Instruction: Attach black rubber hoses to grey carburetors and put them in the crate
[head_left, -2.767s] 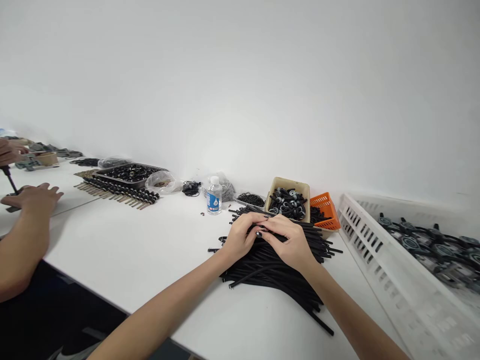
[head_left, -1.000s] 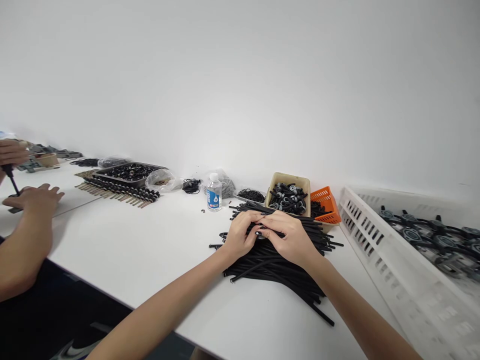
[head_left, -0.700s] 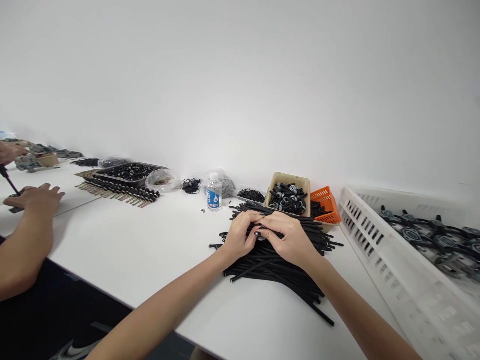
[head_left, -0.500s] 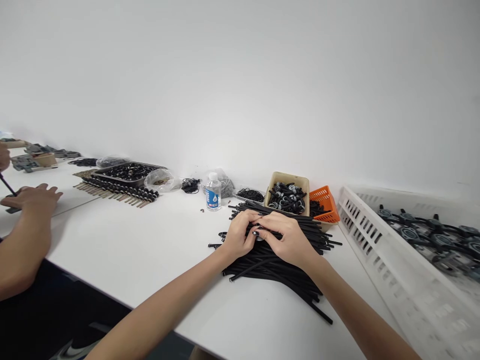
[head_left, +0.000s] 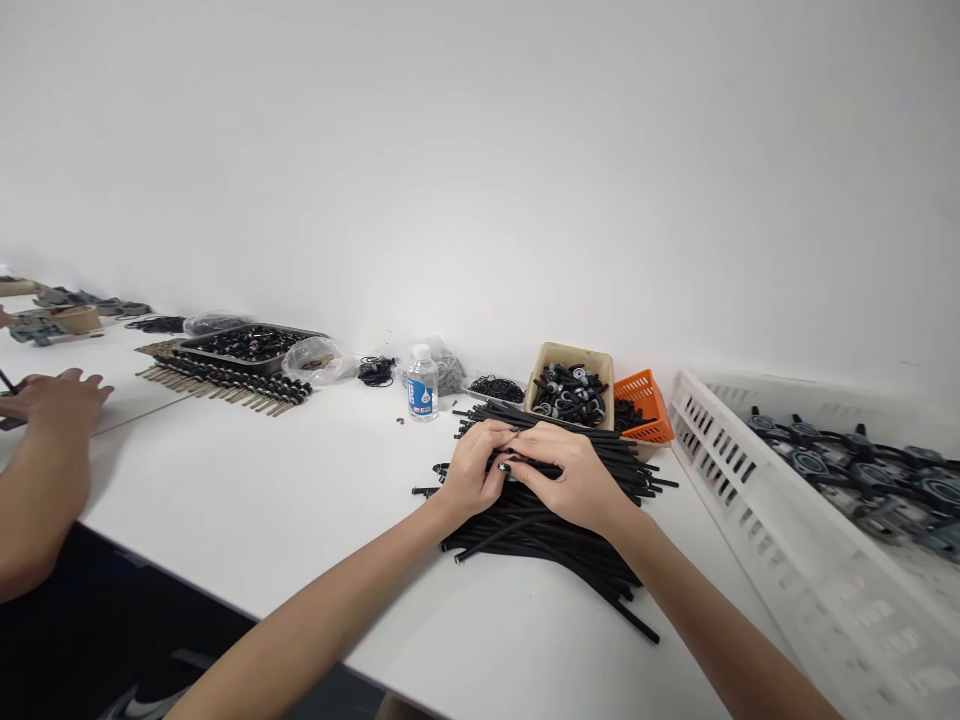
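A heap of thin black rods [head_left: 555,530] lies on the white table [head_left: 300,500] in front of me. Both my hands rest on top of the heap, fingers curled and pinched together over a small part between them. My left hand [head_left: 474,468] grips from the left, my right hand [head_left: 568,476] from the right, fingertips touching. What they hold is too small and hidden to name, apart from a black rod running under my fingers.
Behind the heap stand a beige tub [head_left: 570,390] of black-and-silver fittings and an orange basket [head_left: 641,405]. A water bottle [head_left: 422,384] stands left of them. A white slotted crate [head_left: 787,520] of grey parts fills the right. Another person's hand [head_left: 52,398] works at far left near a dark tray [head_left: 251,345].
My hands stay together on the heap with only small finger movement. The view has drifted slightly. The other person's upper hand has left the view at far left.
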